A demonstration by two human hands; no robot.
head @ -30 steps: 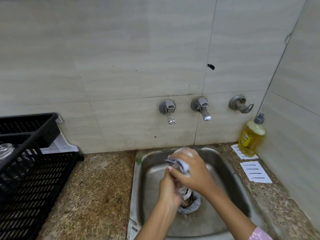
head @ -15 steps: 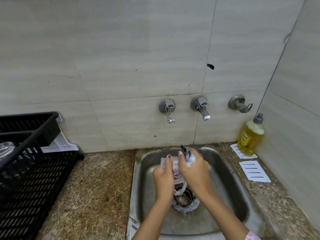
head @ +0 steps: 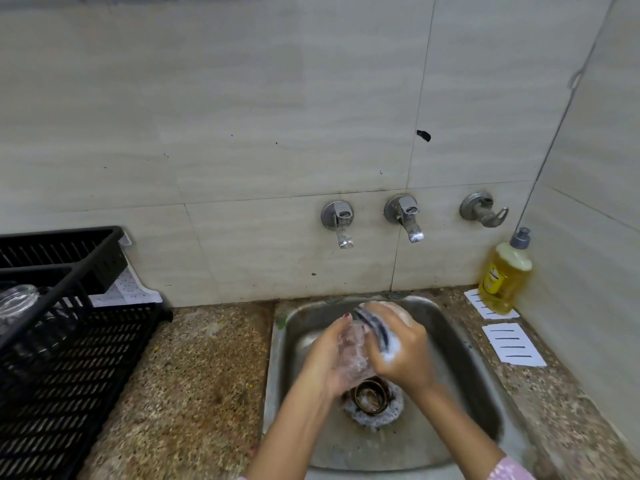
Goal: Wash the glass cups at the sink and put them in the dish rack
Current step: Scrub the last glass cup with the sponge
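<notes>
One clear glass cup (head: 351,355), wet and filmed with foam, held above the basin of the steel sink (head: 301,327), just over the drain. Left hand (head: 327,362) wrapped round its body from 9 o'clock, fingers curled, one red-nailed fingertip up near the top. Right hand (head: 403,348) at 3 o'clock of the cup, clenched on a dark scrub pad (head: 379,329) pressed against the glass, white lather over the fingers. Pad blurred, perhaps a sponge. At 6 o'clock of the cup, one round drain strainer (head: 372,400), ringed by white mesh.

Sink rectangular with rounded corners, dull brushed metal, set in a speckled brown granite counter (head: 207,368). Broad bare stretch of counter at 9 o'clock of the sink, running to the black slotted plastic dish rack (head: 86,358) at the view's left edge. One second glass (head: 17,299) inside the rack, toward its 10 o'clock side, partly cut off.

Narrow strip of counter at 3 o'clock of the sink, hemmed by the side wall. There, a nearer paper slip (head: 512,344) and a farther paper slip (head: 488,304), both white with black lines. One yellow soap bottle (head: 505,275) with grey cap in the corner at 2 o'clock, standing on the farther slip.

On the pale tiled wall at 12 o'clock, three chrome fittings in a row: first tap (head: 337,220), second tap (head: 405,216), hooked valve (head: 483,211).
</notes>
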